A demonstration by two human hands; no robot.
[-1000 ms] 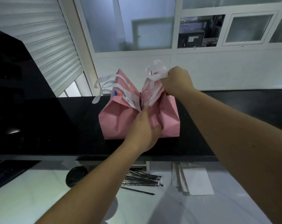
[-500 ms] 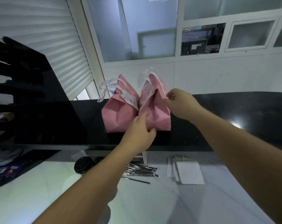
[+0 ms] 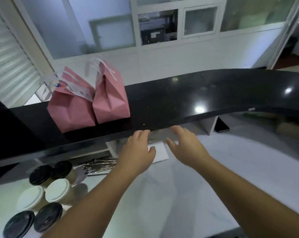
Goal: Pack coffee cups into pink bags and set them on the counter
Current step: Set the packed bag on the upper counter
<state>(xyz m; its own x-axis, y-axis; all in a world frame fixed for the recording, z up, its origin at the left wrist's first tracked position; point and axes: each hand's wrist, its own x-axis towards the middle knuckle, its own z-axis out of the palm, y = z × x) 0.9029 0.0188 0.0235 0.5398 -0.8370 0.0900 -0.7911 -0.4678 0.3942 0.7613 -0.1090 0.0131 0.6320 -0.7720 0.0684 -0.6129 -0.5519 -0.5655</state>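
Standing side by side and touching on the raised black worktop (image 3: 179, 98), the two pink paper bags (image 3: 87, 107) sit with their tops gathered and their white ribbon handles (image 3: 95, 66) upright, a sign, I judge, that they are packed and parked where a customer could reach them. Below that black worktop's near edge, both hands hover over the lower white marble surface (image 3: 231, 160). The left hand (image 3: 136, 152) and right hand (image 3: 186, 148) are empty, fingers (image 3: 142, 133) loosely spread and pinching nothing. Between them lies a flat white paper stack (image 3: 159, 151), probably the next thing wanted. Under the black worktop's left stretch wait lidded coffee cups (image 3: 57, 189), some with black lids and some white, grouped close for easy reach, with a pile of wrapped straws (image 3: 100, 166) just beyond.
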